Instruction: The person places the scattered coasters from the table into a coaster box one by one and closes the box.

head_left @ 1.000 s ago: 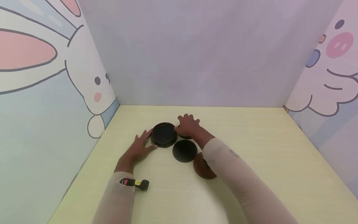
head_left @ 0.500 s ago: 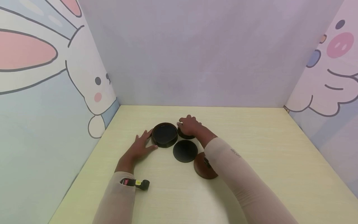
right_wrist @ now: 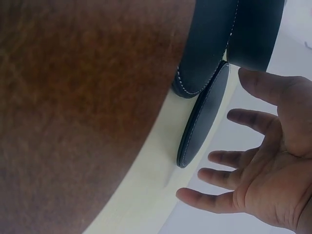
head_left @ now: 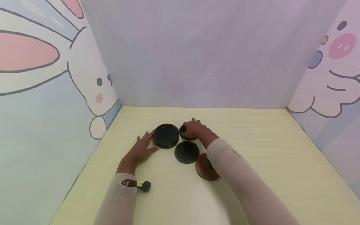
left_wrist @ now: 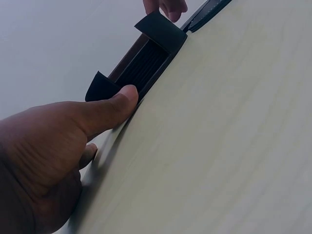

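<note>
A round black holder [head_left: 166, 145] with cut-out sides stands on the table. My left hand [head_left: 140, 149] lies at its left side, fingers spread; in the left wrist view the thumb [left_wrist: 127, 95] touches the holder's side by the opening. Right of the holder, my right hand [head_left: 194, 128] is over a black round coaster [right_wrist: 205, 122], partly covering it in the head view. Its fingers are spread and hold nothing in the right wrist view. A second black coaster [head_left: 187, 152], edged with pale stitching, lies nearer. A brown coaster [head_left: 206, 168] lies partly under the right forearm.
The pale wooden table [head_left: 253, 150] meets a plain back wall [head_left: 191, 62] and two side walls with cartoon animals. A strap with a small black device [head_left: 144, 186] sits on the left wrist.
My right hand has shifted slightly right and toward me, uncovering more of the far black coaster's left edge. The left hand and the holder stay in place.
</note>
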Available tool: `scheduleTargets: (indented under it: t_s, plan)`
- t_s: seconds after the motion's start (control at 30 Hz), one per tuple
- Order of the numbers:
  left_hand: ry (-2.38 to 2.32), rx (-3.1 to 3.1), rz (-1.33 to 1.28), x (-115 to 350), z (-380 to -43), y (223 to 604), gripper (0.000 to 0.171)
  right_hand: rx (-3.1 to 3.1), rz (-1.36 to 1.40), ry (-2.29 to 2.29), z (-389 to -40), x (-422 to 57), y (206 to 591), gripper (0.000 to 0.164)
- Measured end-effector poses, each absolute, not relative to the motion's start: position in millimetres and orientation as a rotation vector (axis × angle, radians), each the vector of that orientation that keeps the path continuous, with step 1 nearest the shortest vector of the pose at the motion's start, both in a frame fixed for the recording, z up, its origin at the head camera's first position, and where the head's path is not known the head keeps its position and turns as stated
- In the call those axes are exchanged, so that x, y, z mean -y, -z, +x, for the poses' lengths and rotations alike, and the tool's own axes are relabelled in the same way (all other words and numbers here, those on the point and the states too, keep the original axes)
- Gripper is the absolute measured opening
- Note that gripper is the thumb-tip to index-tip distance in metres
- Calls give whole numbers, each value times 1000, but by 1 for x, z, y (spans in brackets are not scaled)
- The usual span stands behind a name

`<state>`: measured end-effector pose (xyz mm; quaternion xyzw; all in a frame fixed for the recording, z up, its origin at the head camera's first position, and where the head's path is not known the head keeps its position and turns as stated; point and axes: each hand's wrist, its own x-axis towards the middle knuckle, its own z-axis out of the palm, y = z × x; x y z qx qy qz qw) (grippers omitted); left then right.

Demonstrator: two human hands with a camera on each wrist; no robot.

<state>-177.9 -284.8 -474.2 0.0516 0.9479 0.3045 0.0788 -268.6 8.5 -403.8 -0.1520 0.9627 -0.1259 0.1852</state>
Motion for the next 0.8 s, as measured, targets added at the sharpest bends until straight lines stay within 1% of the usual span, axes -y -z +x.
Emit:
scheduleTargets:
  t_s: [0.1, 0.33, 0.43, 0.53, 0.73, 0.8]
  plan:
    - [-920, -2842, 181, 284, -178, 474, 96, -2715, -408, 329, -269, -10, 407, 66]
    - [-920, -2842, 193, 285, -179, 475, 96, -2725, -450, 342, -274, -14, 412, 86]
    - [-920, -2842, 195, 286, -180, 476, 96, -2723, -482, 349, -275, -16, 414, 89]
    - [-919, -2846, 207, 287, -181, 477, 96, -2718, -527, 333, -276, -17, 414, 86]
    - [-914, -2832, 186, 288, -181, 477, 96, -2715, -596, 303, -276, -17, 414, 70]
    - [-910, -2833, 188, 287, -181, 477, 96, -2717, -585, 311, -276, -17, 414, 69]
